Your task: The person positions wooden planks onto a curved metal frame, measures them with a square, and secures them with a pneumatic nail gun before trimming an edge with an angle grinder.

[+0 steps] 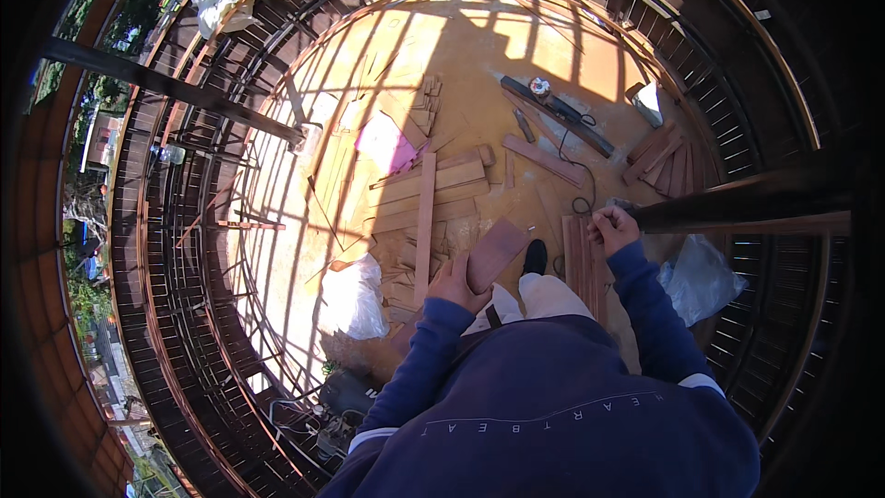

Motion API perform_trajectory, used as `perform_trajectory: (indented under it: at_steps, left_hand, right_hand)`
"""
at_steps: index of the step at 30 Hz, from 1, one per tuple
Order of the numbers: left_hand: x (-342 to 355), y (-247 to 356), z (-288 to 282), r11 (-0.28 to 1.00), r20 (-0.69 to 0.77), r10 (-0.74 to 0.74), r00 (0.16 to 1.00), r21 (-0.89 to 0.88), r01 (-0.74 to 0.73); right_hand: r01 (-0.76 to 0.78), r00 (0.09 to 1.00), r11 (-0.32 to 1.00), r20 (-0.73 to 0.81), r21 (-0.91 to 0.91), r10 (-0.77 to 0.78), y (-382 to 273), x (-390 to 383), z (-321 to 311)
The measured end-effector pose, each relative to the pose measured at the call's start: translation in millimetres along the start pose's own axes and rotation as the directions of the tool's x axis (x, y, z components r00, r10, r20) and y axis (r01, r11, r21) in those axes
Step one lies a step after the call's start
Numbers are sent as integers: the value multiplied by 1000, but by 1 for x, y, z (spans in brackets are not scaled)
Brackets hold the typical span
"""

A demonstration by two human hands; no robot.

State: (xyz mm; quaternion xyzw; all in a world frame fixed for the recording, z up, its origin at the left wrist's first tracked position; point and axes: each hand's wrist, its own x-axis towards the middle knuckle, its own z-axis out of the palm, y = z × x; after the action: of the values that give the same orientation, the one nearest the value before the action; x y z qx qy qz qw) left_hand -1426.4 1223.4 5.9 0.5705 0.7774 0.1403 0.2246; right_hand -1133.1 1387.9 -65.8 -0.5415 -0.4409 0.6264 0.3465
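Gripping a short reddish-brown board (499,253) at the near side is the left hand (454,285); the right hand (612,227) curls, content I cannot tell. Loose planks (444,179) farther left are not yet taken up.

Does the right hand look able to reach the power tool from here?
Probably not: the power tool lies well ahead of the right hand, so a step forward seems needed, though nothing covers it.

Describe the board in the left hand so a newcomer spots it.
Start at the navy sweatshirt across the bottom and follow its left sleeve up to the left hand. The board is the flat, reddish-brown piece in that hand's grip. Unlike the long, narrow plank to its left, it is short, wide and hand-held.
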Motion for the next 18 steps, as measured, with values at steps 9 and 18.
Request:
perform_trajectory:
  at_steps: [9, 18]
  left_hand:
    - [218, 8, -14, 1000, 166, 21, 986, -15, -19]
    - [399, -47, 101, 998, 427, -52, 903, 49, 34]
  right_hand:
    - [-147, 963, 966, -254, -211, 91, 36, 138, -58]
    - [-343, 935, 618, -320, -708, 152, 131, 316, -55]
